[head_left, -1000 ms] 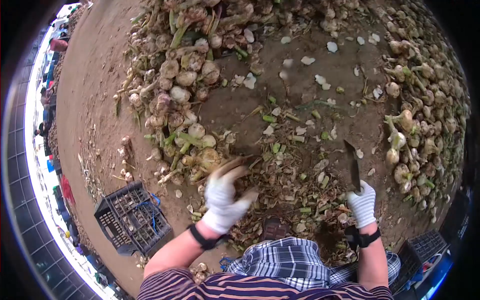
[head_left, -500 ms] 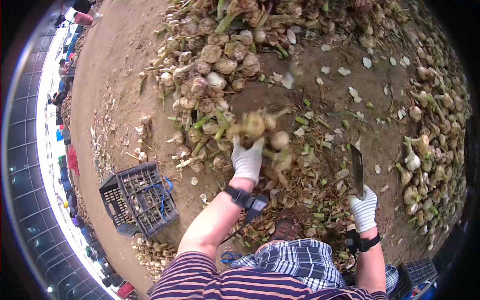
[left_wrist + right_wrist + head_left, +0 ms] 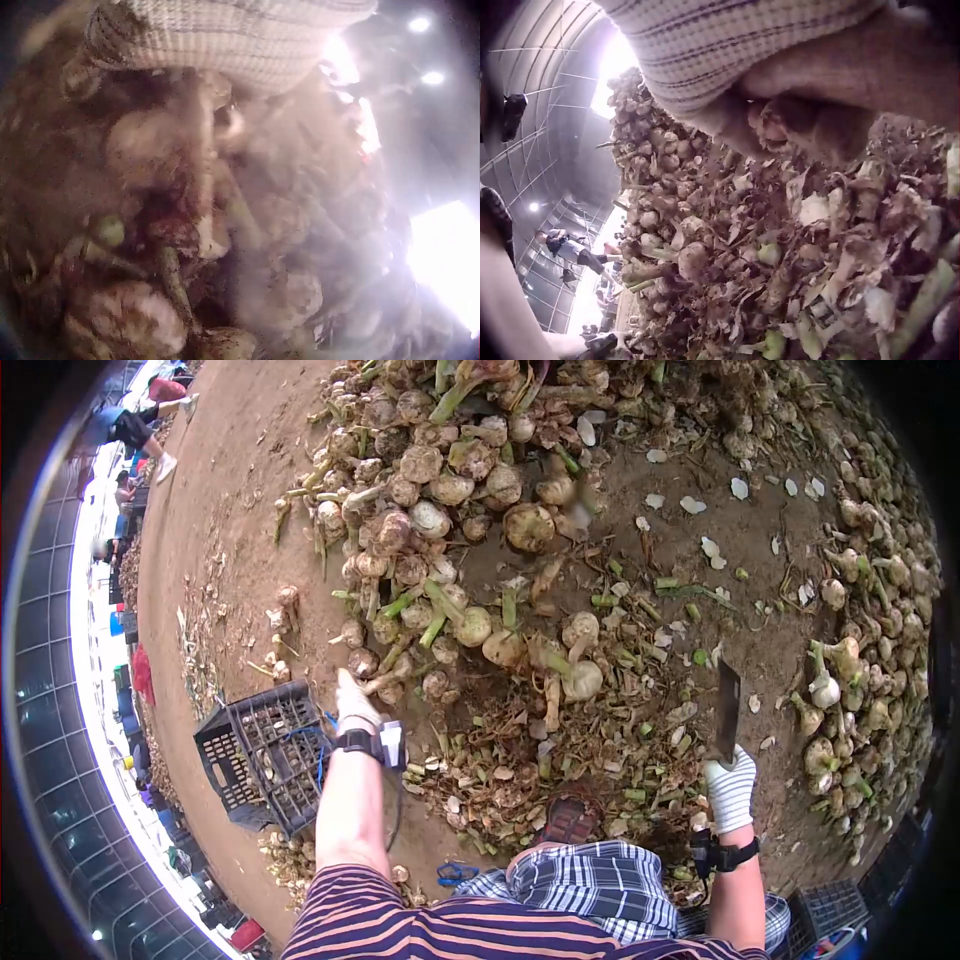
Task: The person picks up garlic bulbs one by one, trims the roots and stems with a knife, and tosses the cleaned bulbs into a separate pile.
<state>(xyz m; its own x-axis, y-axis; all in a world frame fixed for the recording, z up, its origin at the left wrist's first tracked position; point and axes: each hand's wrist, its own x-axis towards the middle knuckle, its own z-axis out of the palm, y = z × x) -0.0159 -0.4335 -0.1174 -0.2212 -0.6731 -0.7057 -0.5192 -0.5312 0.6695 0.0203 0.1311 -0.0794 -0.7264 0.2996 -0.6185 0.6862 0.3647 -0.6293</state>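
Observation:
My gloved left hand (image 3: 355, 702) is beside the left end of the garlic pile (image 3: 420, 465), fingers extended, just below a garlic bulb (image 3: 362, 662) with its stalk next to them. In the left wrist view its striped glove (image 3: 225, 37) hangs over blurred bulbs and stalks. Several garlic plants with stalks, among them a pale bulb (image 3: 583, 681), lie on the ground in front of me. My gloved right hand (image 3: 731, 792) grips a knife by its handle, the wide dark blade (image 3: 729, 705) pointing away from me. The handle's butt (image 3: 771, 126) shows below the right glove.
A black plastic crate (image 3: 235, 765) stands at the left, and another crate (image 3: 838, 910) at lower right. Trimmed stalks and dry skins (image 3: 500, 760) cover the ground around my shoe (image 3: 572, 818). More garlic (image 3: 890, 630) is heaped along the right. A person (image 3: 140, 435) walks at far left.
My left hand has let go of a bunch of garlic, now on the ground at centre, and moved left toward the crate. My right hand keeps the knife, slightly lower.

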